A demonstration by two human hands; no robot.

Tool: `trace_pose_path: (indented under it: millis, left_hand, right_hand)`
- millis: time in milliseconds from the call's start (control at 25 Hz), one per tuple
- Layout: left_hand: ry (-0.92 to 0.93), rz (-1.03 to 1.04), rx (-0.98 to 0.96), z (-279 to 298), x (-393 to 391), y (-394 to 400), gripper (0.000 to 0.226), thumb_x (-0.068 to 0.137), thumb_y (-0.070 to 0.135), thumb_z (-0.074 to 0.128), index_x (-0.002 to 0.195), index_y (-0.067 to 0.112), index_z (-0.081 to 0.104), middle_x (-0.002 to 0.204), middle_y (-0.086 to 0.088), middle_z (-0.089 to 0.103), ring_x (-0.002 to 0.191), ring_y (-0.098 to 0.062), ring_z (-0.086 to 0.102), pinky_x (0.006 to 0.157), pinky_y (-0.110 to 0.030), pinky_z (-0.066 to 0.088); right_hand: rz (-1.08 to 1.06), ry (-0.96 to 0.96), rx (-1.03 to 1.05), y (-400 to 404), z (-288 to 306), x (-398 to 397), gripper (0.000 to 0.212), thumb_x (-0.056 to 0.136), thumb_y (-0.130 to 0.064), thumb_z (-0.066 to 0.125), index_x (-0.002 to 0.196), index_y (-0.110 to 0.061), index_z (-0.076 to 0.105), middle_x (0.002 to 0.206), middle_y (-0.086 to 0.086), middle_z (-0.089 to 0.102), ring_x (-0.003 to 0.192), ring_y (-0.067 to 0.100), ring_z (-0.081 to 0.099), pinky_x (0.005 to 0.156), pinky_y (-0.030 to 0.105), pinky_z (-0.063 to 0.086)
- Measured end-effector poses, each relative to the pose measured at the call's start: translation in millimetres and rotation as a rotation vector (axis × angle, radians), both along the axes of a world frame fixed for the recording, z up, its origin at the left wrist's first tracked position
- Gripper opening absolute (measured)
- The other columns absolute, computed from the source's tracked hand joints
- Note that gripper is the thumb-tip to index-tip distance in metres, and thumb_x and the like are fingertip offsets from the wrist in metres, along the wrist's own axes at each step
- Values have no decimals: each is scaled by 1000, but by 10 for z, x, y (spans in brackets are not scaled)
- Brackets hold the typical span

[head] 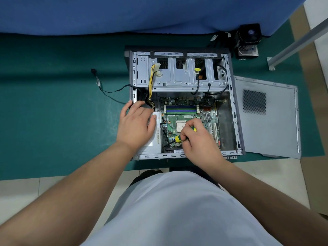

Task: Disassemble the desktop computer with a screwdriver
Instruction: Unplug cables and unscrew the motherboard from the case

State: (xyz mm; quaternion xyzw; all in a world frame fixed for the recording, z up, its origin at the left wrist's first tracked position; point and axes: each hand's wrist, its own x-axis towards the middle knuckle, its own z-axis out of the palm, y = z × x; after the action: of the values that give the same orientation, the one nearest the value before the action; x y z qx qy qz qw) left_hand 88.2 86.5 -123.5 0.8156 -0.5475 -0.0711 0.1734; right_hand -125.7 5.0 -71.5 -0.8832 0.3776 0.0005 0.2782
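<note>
The right hand is curled round a screwdriver with a yellow and green handle, fingers pinching it near the grip; the black shaft slants down and to the left toward the near edge of the motherboard. The left hand lies flat with fingers spread and relaxed on the grey power supply, holding nothing, its fingertips reaching toward the bundle of yellow and black wires.

Both hands work inside the open computer case, which lies on its side on the green surface. The motherboard fills the case's near right part, with blue and green memory slots along its far side and the bare processor just beside the right hand's knuckles. The drive cage spans the far part of the case.

Right of the case, touching its edge, lies the removed side panel with a perforated vent. Beyond the case's far right corner sits a cooler with fan, and a few small screws lie next to it. Left of the case a loose black cable trails over the surface. A blue cloth hangs behind.
</note>
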Motion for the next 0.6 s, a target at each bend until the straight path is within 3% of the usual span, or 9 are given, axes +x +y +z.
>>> trace_pose_path:
  millis: [240, 480, 600]
  left_hand:
    - [-5, 2, -24, -25, 10, -5, 33, 105, 37, 41, 102, 25, 72, 106, 13, 71, 133, -12, 49, 124, -38, 14]
    - [18, 7, -57, -11, -1, -6, 33, 104, 38, 42, 108, 27, 72, 110, 14, 71, 132, -10, 48, 124, -38, 15]
    - [108, 8, -50, 48, 6, 3, 31, 104, 36, 47, 123, 27, 69, 123, 12, 69, 136, -7, 45, 126, -37, 11]
  right_hand:
    - [-43, -74, -17, -3, 17, -36, 16, 85, -1, 59, 86, -17, 58, 112, -3, 45, 63, 1, 42, 56, 19, 30]
    - [-151, -144, -19, -90, 173, -119, 20, 83, 1, 60, 85, -20, 60, 108, -13, 42, 68, 16, 56, 60, 39, 51]
    - [-219, -202, -21, -193, 319, -205, 25, 81, 2, 63, 82, -22, 61, 102, -24, 40, 80, 7, 56, 66, 21, 47]
